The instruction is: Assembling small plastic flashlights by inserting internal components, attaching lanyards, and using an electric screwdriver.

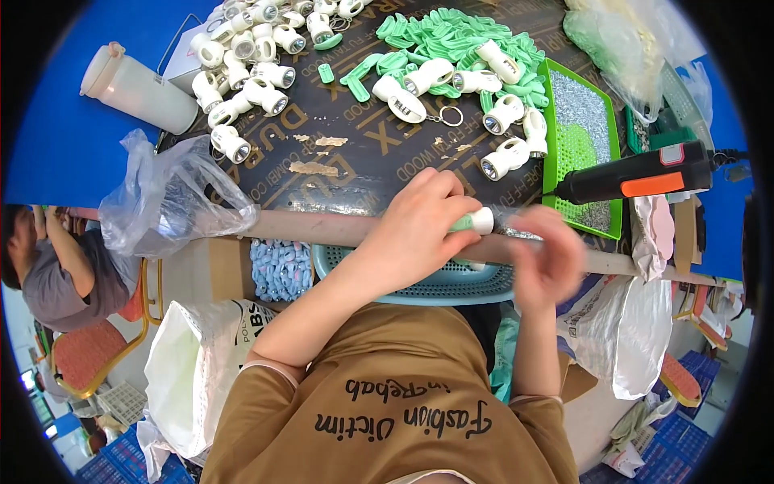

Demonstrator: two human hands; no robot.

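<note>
My left hand (415, 230) is closed round a small white flashlight (482, 220) with a green part on its side, at the table's front edge. Just to its right, my right hand (550, 254) is smeared by motion, so its fingers and anything in them cannot be made out. Beyond my hands lie several white flashlights (504, 159), one with a metal key ring (450, 116). Behind these spreads a heap of green plastic pieces (459, 36). More white flashlights (262, 48) are piled at the far left.
A green tray (617, 194) of small metal parts stands at right, with a black electric screwdriver (637, 173) over it. A blue basket (451, 290) sits below the table edge. At left are a plastic bag (177, 189) and a white bottle (137, 89). Another person (72, 266) sits far left.
</note>
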